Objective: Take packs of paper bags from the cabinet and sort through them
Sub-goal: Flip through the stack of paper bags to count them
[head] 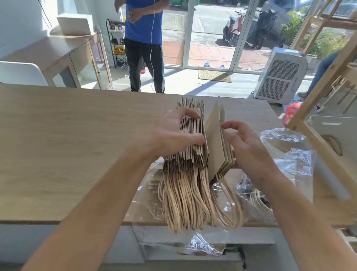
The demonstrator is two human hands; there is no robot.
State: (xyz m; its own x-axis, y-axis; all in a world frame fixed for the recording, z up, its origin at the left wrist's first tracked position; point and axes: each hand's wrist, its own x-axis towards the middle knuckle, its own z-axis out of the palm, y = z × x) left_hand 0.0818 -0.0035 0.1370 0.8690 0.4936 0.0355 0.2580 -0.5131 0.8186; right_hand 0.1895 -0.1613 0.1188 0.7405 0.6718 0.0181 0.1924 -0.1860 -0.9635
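A thick stack of brown paper bags stands on edge on the wooden table, with its twisted paper handles hanging over the near edge. My left hand grips the bulk of the stack from the left, thumb on top. My right hand holds a few bags fanned apart at the right side, fingers spread behind them. Clear plastic wrapping lies crumpled under and to the right of the bags.
A person in a blue shirt stands beyond the table's far edge. A wooden shelf frame and a white bin stand at the right. A white air cooler sits on the floor by the glass doors.
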